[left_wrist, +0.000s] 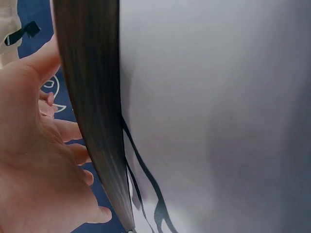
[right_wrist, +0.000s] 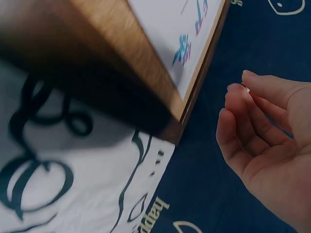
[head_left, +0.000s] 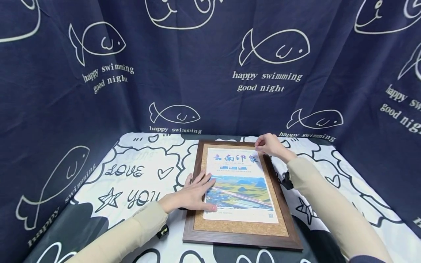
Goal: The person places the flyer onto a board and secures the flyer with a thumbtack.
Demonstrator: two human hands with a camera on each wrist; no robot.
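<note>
A printed sheet (head_left: 240, 193) with blue Chinese lettering and a landscape picture lies on a cork board (head_left: 241, 228) in a brown wooden frame (head_left: 241, 240). My left hand (head_left: 193, 194) spreads its fingers over the frame's left side and the sheet's left edge. At the sheet's top right corner, my right hand (head_left: 270, 145) pinches a tiny shiny thing (right_wrist: 246, 89) between thumb and forefinger. Most of that thing is hidden by the fingertips, so its kind cannot be told. In the right wrist view the pinching fingers appear above the board's corner, apart from it.
The board lies on a black-and-white patterned cloth (head_left: 138, 182) covering the table. Behind it hangs a dark blue curtain (head_left: 210, 80) with white fish drawings. Small black objects sit by each wrist, one (head_left: 162, 231) below the left, one (head_left: 287, 180) below the right.
</note>
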